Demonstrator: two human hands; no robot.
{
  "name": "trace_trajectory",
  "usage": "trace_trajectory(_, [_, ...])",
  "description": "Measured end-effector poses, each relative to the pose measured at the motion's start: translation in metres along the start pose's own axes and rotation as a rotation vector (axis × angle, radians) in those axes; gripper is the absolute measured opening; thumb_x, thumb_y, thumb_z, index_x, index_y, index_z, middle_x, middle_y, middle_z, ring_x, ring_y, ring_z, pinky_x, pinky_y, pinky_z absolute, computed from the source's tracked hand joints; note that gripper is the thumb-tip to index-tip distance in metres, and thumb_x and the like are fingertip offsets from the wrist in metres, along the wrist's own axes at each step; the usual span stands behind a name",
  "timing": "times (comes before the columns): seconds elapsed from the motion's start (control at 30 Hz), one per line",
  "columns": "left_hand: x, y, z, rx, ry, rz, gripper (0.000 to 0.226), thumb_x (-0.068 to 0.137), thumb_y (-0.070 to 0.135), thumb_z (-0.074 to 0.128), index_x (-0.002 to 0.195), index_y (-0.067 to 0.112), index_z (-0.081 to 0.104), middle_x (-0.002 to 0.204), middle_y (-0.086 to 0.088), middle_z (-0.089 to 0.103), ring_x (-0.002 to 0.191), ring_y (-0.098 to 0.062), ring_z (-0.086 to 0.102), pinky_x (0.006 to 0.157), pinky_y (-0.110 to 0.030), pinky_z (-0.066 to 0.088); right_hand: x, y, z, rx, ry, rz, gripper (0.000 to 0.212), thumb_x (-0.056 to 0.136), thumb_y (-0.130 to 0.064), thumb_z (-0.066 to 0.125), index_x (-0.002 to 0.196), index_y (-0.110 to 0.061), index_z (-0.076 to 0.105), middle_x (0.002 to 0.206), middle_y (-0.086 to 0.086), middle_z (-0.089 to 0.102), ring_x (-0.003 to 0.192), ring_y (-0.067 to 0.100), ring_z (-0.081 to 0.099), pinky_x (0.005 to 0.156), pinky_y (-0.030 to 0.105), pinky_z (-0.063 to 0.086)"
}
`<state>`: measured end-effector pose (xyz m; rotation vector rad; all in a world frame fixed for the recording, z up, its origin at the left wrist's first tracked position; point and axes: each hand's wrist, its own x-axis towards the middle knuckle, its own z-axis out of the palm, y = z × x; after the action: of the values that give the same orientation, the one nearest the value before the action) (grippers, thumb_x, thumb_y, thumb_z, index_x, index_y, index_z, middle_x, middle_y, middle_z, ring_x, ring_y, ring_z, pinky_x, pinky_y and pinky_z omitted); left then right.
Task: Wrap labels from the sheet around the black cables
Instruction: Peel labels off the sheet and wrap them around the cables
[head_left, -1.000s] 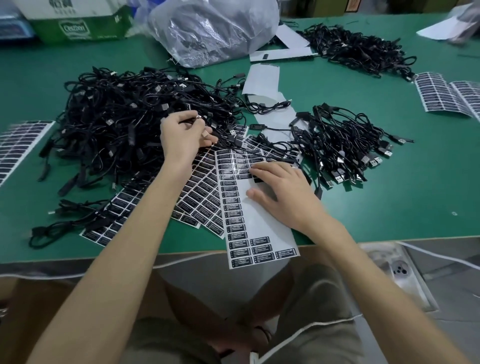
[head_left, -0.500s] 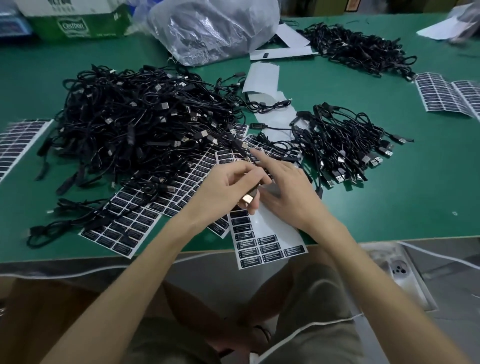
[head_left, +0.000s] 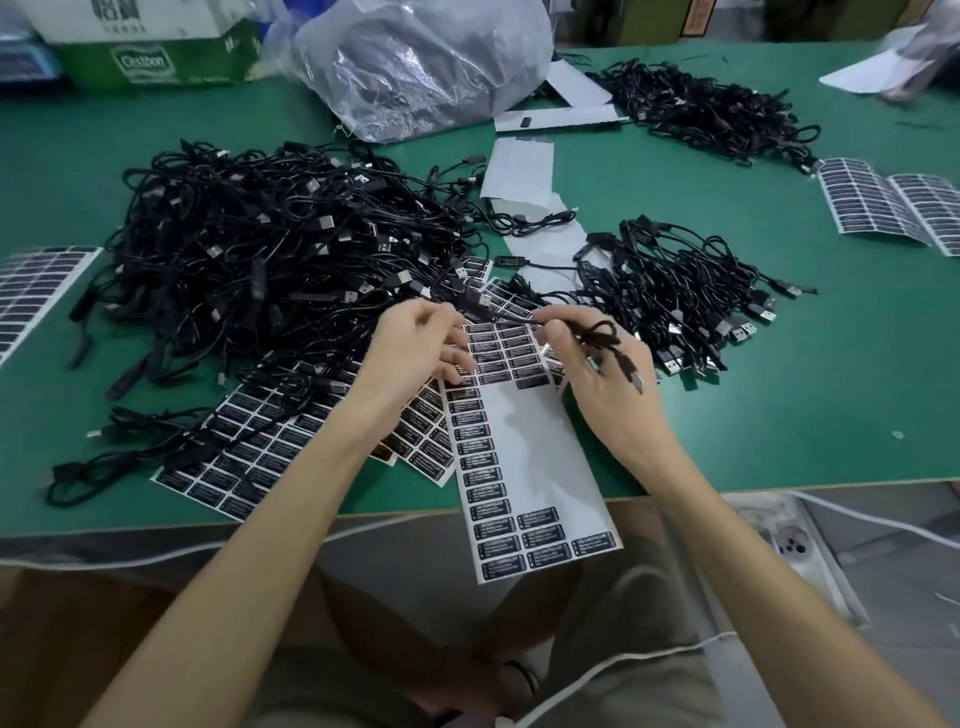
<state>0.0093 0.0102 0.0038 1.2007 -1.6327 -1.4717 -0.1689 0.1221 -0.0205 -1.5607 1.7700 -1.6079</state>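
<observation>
Far to the left of the left hand, a label sheet (head_left: 36, 291) is cut off by the frame edge. Between it and that hand lies a big heap of black cables (head_left: 260, 260), which crowds up against the knuckles and leaves little free room on that side. More label sheets (head_left: 249, 452) fan out under the left wrist, partly buried by the heap.

The left hand (head_left: 415, 353), fingers curled, pinches one end of a single cable (head_left: 602, 335). The right hand (head_left: 608, 384) pinches the same cable between thumb and forefinger, with the remaining loops draped over its back. The fingers hide whether a label is on it.

Below both hands lies the half-used sheet (head_left: 535, 452), its lower end overhanging the near edge of the green table (head_left: 779, 415).

Just right of the right hand sits a smaller cable pile (head_left: 685, 291), and past it the green surface is open. Farther right, two label sheets (head_left: 893, 202) run out of frame. Well beyond the hands are a plastic bag (head_left: 426, 62), a cardboard box (head_left: 145, 47) and a third cable pile (head_left: 711, 109).
</observation>
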Motion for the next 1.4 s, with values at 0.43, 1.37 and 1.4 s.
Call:
trace_trajectory(0.43, [0.022,0.011,0.024,-0.324,-0.033,-0.082,0.025,0.108,0.021,0.054,0.108,0.003,0.072,0.110,-0.018,0.076,0.100,-0.026,0.075,0.080,-0.030,0.061,-0.003,0.001,0.009,-0.332,-0.260,-0.230,0.038,0.103,-0.038,0.060,0.140,-0.027,0.060,0.128,-0.014,0.067,0.122,0.004,0.054,0.101,0.035,0.049])
trace_trajectory(1.37, [0.009,0.026,0.019,-0.172,-0.003,0.185,0.027,0.110,0.015,0.047,0.118,0.002,0.071,0.082,-0.005,0.066,0.062,-0.014,0.061,0.062,-0.028,0.057,-0.001,0.004,0.018,-0.545,-0.415,-0.167,0.056,0.103,-0.031,0.056,0.153,-0.016,0.035,0.145,0.000,0.055,0.134,0.016,0.045,0.114,0.035,0.039])
trace_trajectory(1.4, [0.010,0.026,0.018,-0.135,0.006,0.198,0.028,0.110,0.016,0.047,0.117,0.005,0.071,0.079,-0.002,0.065,0.057,-0.013,0.056,0.054,-0.025,0.050,-0.001,0.004,0.017,-0.523,-0.375,-0.150,0.053,0.104,-0.028,0.055,0.152,-0.013,0.037,0.147,0.002,0.053,0.137,0.016,0.043,0.116,0.035,0.037])
